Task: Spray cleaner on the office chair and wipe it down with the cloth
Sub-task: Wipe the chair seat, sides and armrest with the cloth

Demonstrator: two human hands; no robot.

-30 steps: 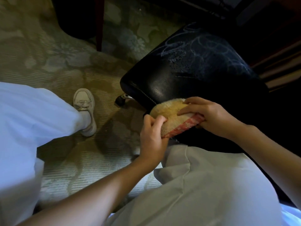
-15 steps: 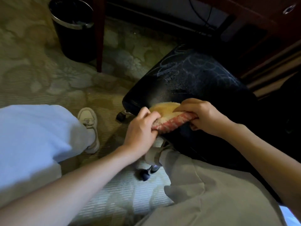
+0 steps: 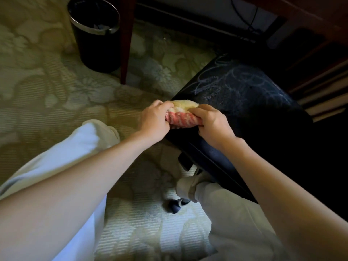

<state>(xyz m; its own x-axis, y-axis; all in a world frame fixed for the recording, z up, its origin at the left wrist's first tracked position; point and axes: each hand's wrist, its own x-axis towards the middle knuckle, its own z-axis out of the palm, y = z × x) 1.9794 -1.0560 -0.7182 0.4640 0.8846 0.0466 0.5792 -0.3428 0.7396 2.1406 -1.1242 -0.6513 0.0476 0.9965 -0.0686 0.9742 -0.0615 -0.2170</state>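
At the near corner of the chair seat (image 3: 244, 102), the left hand (image 3: 153, 119) and right hand (image 3: 211, 125) clamp the cloth (image 3: 183, 114), closer together than a second ago, bunching it tight; spray swirls (image 3: 235, 80) remain, so wiping likely follows.

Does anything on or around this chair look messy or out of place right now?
Yes: pale looping streaks and speckles cover the far part of the black chair seat, like smeared cleaner not wiped off. The left hand and right hand grip the bunched cloth at its near corner.
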